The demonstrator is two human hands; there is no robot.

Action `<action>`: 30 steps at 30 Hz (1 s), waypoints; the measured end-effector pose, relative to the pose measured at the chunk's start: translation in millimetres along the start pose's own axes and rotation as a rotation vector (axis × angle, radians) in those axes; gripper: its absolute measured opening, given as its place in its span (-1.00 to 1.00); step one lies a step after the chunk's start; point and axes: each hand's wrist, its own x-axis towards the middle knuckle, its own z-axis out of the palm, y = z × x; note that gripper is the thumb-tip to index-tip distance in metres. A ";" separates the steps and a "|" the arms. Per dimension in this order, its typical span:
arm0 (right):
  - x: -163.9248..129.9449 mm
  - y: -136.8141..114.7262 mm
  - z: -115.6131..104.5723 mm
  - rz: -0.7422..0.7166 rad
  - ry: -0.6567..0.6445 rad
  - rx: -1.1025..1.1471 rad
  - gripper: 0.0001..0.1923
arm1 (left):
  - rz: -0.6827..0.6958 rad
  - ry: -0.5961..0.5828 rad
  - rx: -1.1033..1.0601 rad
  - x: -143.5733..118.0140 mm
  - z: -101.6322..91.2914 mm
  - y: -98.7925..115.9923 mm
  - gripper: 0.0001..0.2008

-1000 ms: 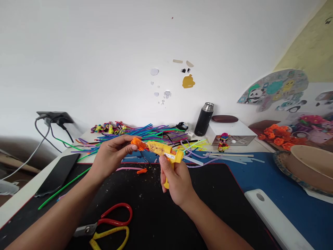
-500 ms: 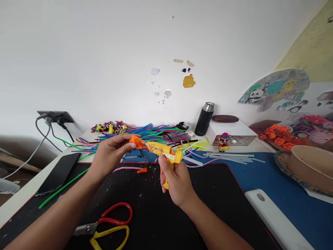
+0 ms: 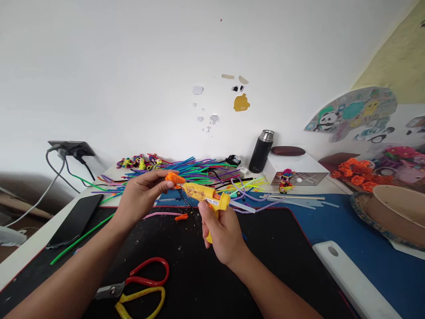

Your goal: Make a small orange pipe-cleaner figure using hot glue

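Observation:
Between the thumb and fingers of my left hand [image 3: 141,195] is a small fuzzy orange pipe-cleaner piece [image 3: 175,178]. My right hand [image 3: 224,230] is wrapped round the handle of a yellow hot glue gun [image 3: 201,192], with a translucent glue stick [image 3: 244,206] sticking out of its back end. The gun's nozzle points left, right at the orange piece; whether it touches cannot be made out. Below them on the black mat [image 3: 206,283] lies another small orange piece [image 3: 181,217], near a pink pipe cleaner [image 3: 162,214].
Scissors [image 3: 146,283] with red and yellow handles lie at the front. A black phone [image 3: 75,221] is at the left, beside a green pipe cleaner [image 3: 83,239]. Behind are piled pipe cleaners [image 3: 186,168], a black flask [image 3: 261,153], a small figure [image 3: 285,181] and loose glue sticks [image 3: 299,201].
My right hand and the glue gun have shifted slightly left, bringing the nozzle closer in to the orange piece. The orange piece has turned a little in my left fingers.

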 end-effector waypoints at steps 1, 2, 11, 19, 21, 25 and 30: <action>-0.2 0.3 0.2 -0.001 -0.003 -0.004 -0.25 | -0.001 -0.004 -0.005 0.1 0.1 0.1 -0.50; -0.3 0.7 0.4 -0.002 -0.003 -0.005 -0.25 | -0.001 -0.007 -0.009 0.1 0.0 -0.1 -0.50; 0.9 2.4 1.0 0.016 0.007 0.039 -0.24 | -0.004 0.027 -0.026 0.2 -1.2 -0.7 -0.54; 4.5 5.6 -0.6 0.036 0.006 0.100 -0.26 | -0.005 0.029 -0.053 0.1 -1.0 0.1 -0.55; 4.6 4.3 -1.2 0.035 -0.005 0.108 -0.25 | -0.003 0.034 -0.044 0.2 -1.1 -1.0 -0.55; 4.6 2.9 -2.0 0.023 -0.025 0.121 -0.25 | 0.014 0.060 -0.017 1.0 -1.3 -3.9 -0.55; 5.0 5.3 -2.1 0.008 -0.044 0.135 -0.26 | 0.026 0.065 -0.024 1.6 -2.0 -4.9 -0.60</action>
